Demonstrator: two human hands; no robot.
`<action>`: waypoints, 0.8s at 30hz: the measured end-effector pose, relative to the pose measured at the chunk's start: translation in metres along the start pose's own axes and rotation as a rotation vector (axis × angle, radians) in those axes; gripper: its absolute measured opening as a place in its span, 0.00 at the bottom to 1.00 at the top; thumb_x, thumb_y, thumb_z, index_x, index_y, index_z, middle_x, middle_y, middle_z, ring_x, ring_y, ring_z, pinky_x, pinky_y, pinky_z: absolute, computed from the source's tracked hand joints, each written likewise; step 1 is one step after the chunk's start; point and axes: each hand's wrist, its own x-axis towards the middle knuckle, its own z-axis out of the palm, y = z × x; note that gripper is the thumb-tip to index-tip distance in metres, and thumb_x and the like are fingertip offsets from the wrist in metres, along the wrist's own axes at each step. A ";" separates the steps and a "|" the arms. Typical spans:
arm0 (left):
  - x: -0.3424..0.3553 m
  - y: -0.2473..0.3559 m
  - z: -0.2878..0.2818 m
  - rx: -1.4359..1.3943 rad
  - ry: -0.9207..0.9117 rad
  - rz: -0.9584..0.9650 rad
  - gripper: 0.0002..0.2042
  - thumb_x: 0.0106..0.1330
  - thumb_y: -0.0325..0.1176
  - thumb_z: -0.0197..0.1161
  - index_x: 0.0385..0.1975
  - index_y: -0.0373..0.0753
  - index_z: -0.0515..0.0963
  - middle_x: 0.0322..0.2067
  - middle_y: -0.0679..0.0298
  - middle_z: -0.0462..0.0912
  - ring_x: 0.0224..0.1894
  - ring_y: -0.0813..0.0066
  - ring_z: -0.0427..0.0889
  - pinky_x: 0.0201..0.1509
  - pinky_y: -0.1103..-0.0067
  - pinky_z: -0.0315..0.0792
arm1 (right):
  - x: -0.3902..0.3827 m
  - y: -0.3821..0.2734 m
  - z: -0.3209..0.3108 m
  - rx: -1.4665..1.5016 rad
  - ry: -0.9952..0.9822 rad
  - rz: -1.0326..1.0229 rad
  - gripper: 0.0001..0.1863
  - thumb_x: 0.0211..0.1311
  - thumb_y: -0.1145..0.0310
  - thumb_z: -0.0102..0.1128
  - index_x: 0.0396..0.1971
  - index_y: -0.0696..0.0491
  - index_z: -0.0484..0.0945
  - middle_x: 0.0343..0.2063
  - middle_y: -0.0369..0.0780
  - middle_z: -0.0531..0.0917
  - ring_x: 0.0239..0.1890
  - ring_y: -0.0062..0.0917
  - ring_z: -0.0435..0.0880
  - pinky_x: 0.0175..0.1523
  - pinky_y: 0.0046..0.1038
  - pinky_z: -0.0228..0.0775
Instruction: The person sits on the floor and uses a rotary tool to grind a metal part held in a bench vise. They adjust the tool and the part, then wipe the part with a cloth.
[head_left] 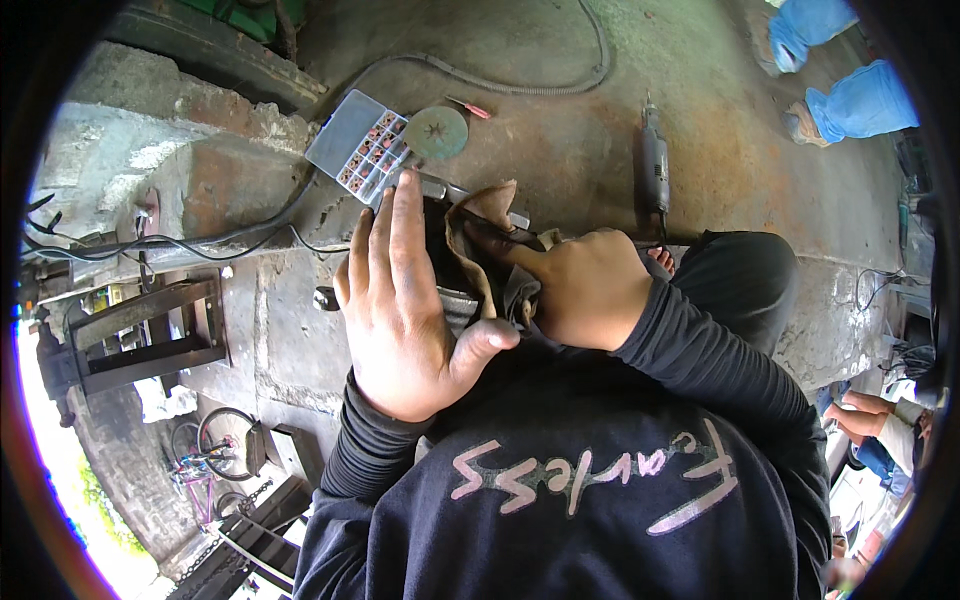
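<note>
My left hand (395, 310) is held flat, fingers stretched out and thumb apart, with nothing visible in it. Beside it, my right hand (595, 290) is closed on a crumpled brown and grey rag (470, 262), its fingertips tucked out of sight in the folds. The rag lies against a dark object between my hands, mostly covered, so its kind cannot be made out. Past my fingertips a metal bar (440, 187) shows on the floor.
Ahead lie an open clear parts box (345, 135) of small pieces, a round greenish disc (436, 132), a red-handled screwdriver (474, 108) and a grey power tool (655, 165). A hose (480, 88) curves behind them. Another person's blue trouser legs (850, 105) stand at far right.
</note>
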 end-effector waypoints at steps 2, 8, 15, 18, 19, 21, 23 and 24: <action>0.001 0.003 0.001 0.008 -0.021 -0.012 0.60 0.56 0.80 0.48 0.72 0.25 0.55 0.63 0.38 0.69 0.62 0.37 0.70 0.65 0.54 0.62 | -0.002 -0.001 0.005 0.038 0.055 0.042 0.29 0.51 0.57 0.65 0.58 0.40 0.79 0.21 0.42 0.84 0.26 0.39 0.86 0.30 0.40 0.76; 0.003 0.008 0.004 -0.027 0.003 -0.002 0.59 0.56 0.79 0.50 0.72 0.26 0.55 0.63 0.39 0.69 0.62 0.38 0.70 0.65 0.54 0.62 | -0.024 0.000 0.006 0.103 0.115 0.151 0.26 0.52 0.58 0.65 0.54 0.42 0.81 0.21 0.44 0.84 0.26 0.42 0.85 0.32 0.42 0.76; 0.002 0.010 0.005 0.001 0.013 -0.023 0.59 0.57 0.78 0.49 0.72 0.26 0.55 0.63 0.39 0.69 0.62 0.39 0.70 0.65 0.55 0.61 | -0.052 0.027 0.008 0.003 0.030 0.239 0.22 0.56 0.57 0.61 0.52 0.43 0.81 0.24 0.46 0.85 0.29 0.41 0.87 0.35 0.41 0.78; 0.000 0.006 0.000 -0.027 0.017 -0.050 0.60 0.56 0.79 0.49 0.72 0.25 0.54 0.62 0.39 0.69 0.61 0.39 0.70 0.65 0.55 0.61 | -0.070 0.064 -0.002 -0.029 -0.121 0.341 0.22 0.54 0.61 0.62 0.51 0.46 0.82 0.26 0.48 0.85 0.31 0.43 0.86 0.39 0.41 0.79; -0.001 0.004 -0.002 -0.019 0.012 -0.061 0.60 0.56 0.79 0.49 0.72 0.25 0.54 0.62 0.38 0.69 0.61 0.39 0.70 0.65 0.55 0.61 | -0.077 0.076 -0.006 0.084 -0.110 0.382 0.22 0.53 0.62 0.63 0.49 0.49 0.82 0.27 0.49 0.85 0.33 0.43 0.86 0.41 0.40 0.79; -0.005 0.001 -0.005 -0.020 0.002 -0.072 0.61 0.55 0.80 0.49 0.72 0.25 0.53 0.62 0.38 0.69 0.61 0.40 0.70 0.65 0.55 0.61 | -0.091 0.084 -0.008 0.651 -0.032 0.481 0.24 0.53 0.73 0.61 0.53 0.49 0.82 0.39 0.47 0.84 0.38 0.41 0.86 0.46 0.37 0.78; -0.006 -0.002 -0.006 -0.038 0.016 -0.051 0.62 0.55 0.80 0.49 0.73 0.25 0.52 0.62 0.37 0.68 0.62 0.40 0.69 0.65 0.55 0.61 | -0.096 0.084 -0.009 1.150 0.130 0.438 0.29 0.52 0.81 0.60 0.56 0.43 0.82 0.49 0.42 0.83 0.42 0.40 0.84 0.52 0.35 0.77; -0.008 -0.003 -0.007 -0.045 0.010 -0.067 0.62 0.54 0.81 0.49 0.73 0.24 0.52 0.62 0.37 0.68 0.62 0.40 0.69 0.65 0.55 0.61 | -0.097 0.080 -0.010 1.061 0.163 0.316 0.29 0.53 0.82 0.60 0.55 0.42 0.83 0.52 0.42 0.81 0.47 0.40 0.82 0.57 0.36 0.74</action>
